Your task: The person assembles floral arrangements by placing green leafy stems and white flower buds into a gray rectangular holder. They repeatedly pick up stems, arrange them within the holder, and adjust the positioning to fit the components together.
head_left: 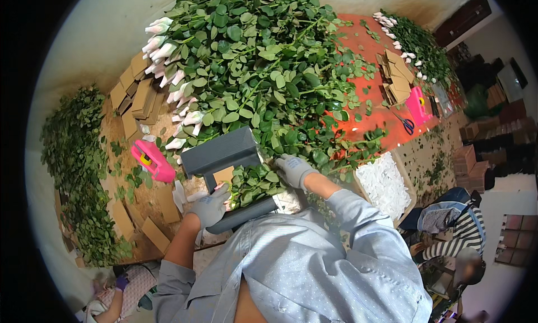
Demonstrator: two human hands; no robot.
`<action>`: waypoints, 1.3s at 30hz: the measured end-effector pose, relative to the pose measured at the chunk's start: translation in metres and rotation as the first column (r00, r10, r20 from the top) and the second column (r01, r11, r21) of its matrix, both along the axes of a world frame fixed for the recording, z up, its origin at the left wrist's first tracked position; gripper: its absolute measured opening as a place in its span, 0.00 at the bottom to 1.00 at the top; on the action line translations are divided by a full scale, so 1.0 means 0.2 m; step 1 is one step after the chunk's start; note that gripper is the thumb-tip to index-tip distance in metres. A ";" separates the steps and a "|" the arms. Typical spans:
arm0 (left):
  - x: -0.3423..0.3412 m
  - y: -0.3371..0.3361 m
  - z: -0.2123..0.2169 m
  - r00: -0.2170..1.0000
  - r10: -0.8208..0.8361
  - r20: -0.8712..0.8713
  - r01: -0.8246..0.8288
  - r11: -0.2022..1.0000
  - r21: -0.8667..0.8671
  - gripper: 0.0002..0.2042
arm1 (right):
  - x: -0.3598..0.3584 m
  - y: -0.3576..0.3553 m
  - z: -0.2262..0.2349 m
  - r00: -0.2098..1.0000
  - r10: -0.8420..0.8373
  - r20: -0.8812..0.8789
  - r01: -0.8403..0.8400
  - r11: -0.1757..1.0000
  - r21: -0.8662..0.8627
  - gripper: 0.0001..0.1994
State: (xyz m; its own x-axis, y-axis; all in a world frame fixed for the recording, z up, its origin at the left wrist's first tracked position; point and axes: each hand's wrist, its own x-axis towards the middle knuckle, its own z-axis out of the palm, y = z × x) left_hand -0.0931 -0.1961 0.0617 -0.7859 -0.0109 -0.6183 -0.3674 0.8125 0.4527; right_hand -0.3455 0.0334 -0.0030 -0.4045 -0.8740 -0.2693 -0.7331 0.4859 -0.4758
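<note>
A dark grey wrapping stand [221, 153] with a raised block stands in front of me, and leafy rose stems [252, 184] lie in its trough beside a piece of brown cardboard [224, 176]. My left hand [209, 207], in a grey glove, is closed at the left end of these stems; its fingertips are partly hidden, with a little pink showing beside them. On the other side, my gloved right hand [293, 171] is closed around leafy stems at the edge of the large rose pile [258, 71]. White-sleeved flower heads [163, 51] line the left side of that pile.
Pink tape dispensers [153, 161] [416, 105] lie left and far right. Scissors [407, 124] and cardboard pieces [395, 76] rest on the red tabletop [358, 37]. A box of white paper sleeves [383, 183] stands right. People [468, 228] work nearby; more foliage [78, 172] is left.
</note>
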 end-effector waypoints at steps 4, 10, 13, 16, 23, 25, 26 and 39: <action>-0.01 0.01 0.02 1.000 -0.005 0.006 0.005 1.000 -0.008 0.25 | -0.19 -0.06 0.03 0.975 -0.209 0.071 0.218 0.962 -0.167 0.12; 0.03 -0.01 -0.04 1.000 -0.012 -0.028 0.012 1.000 -0.001 0.25 | -0.39 -0.19 0.02 0.972 -0.118 -0.205 0.135 0.988 0.074 0.16; 0.00 -0.01 -0.03 1.000 -0.005 -0.017 0.005 1.000 -0.002 0.27 | -0.35 -0.26 -0.01 0.922 0.124 -0.366 0.003 0.945 0.328 0.18; 0.02 -0.02 -0.08 0.997 -0.025 -0.079 0.024 1.000 -0.012 0.27 | -0.33 -0.35 0.02 0.868 0.288 -0.404 -0.051 0.862 0.504 0.15; 0.08 -0.04 -0.18 0.981 -0.086 -0.172 0.075 0.995 -0.071 0.23 | -0.41 -0.40 0.22 0.646 0.238 -0.725 -0.114 0.969 0.218 0.13; 0.02 0.00 -0.04 0.992 -0.083 -0.092 0.076 0.994 -0.079 0.22 | -0.43 -0.40 0.40 0.578 0.160 -0.800 -0.175 0.982 0.070 0.10; 0.00 0.02 0.01 0.995 -0.084 -0.054 0.080 0.993 -0.083 0.22 | -0.48 -0.41 0.44 0.540 0.109 -0.835 -0.208 0.978 -0.007 0.10; 0.05 0.00 -0.13 0.991 -0.086 -0.104 0.080 0.995 -0.062 0.19 | -0.62 -0.54 1.47 0.240 -0.403 -0.883 -0.483 0.739 -0.469 0.15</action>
State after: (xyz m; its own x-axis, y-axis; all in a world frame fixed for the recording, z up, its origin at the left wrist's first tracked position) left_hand -0.0828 -0.1961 0.0358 -0.8469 0.0240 -0.5313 -0.2496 0.8642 0.4369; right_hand -0.4692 -0.0746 0.2912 0.0984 -0.6281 0.7719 -0.8114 0.3985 0.4276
